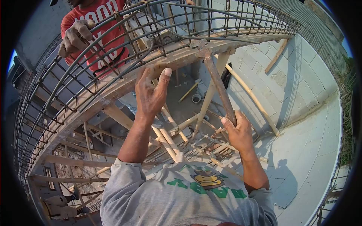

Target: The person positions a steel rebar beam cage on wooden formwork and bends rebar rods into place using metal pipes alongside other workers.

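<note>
My right hand is closed round the lower end of the handle of a rusty, worn hammer. The hammer's head overlaps the edge of a long curved wooden formwork board in this view. Thumb raised and fingers apart, my left hand is up at the side of the same board, with nothing in its grasp. Along the top of the board runs a cage of tied steel rebar, just beyond both hands.
Across the rebar stands a person in a red shirt, a gloved hand at the bars. Far below, wooden poles and scraps litter the floor beside a bucket. A block wall rises at right, with a pole leaning there.
</note>
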Demonstrator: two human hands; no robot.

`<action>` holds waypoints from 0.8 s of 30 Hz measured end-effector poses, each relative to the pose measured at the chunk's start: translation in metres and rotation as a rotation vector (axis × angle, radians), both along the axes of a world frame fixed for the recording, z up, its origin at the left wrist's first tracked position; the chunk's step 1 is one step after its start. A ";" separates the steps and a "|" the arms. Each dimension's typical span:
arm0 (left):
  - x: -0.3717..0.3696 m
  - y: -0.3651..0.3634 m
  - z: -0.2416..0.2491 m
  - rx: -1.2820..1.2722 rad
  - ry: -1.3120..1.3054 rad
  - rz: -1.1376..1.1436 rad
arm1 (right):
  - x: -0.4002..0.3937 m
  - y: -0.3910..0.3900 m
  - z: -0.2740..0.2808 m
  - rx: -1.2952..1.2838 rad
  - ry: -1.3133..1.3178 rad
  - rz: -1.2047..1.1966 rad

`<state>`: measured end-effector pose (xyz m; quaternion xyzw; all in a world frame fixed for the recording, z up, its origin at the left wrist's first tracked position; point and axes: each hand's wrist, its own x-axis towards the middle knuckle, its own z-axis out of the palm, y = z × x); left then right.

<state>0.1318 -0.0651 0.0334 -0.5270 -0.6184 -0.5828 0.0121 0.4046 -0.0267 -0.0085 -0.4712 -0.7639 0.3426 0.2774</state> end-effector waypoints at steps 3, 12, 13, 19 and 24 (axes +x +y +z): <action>-0.019 0.009 0.013 0.081 0.156 0.017 | 0.001 0.013 0.033 0.148 -0.119 -0.100; -0.007 0.085 -0.022 0.154 -0.638 -0.343 | -0.019 0.019 0.047 0.556 -0.264 -0.251; -0.005 0.098 -0.022 0.213 -0.745 -0.383 | -0.020 0.017 0.046 0.587 -0.271 -0.263; 0.004 0.151 -0.016 0.500 -0.874 -0.289 | -0.039 0.010 0.051 0.633 -0.330 -0.341; 0.005 0.164 0.015 0.550 -1.436 -0.457 | -0.046 0.001 0.055 0.575 -0.393 -0.378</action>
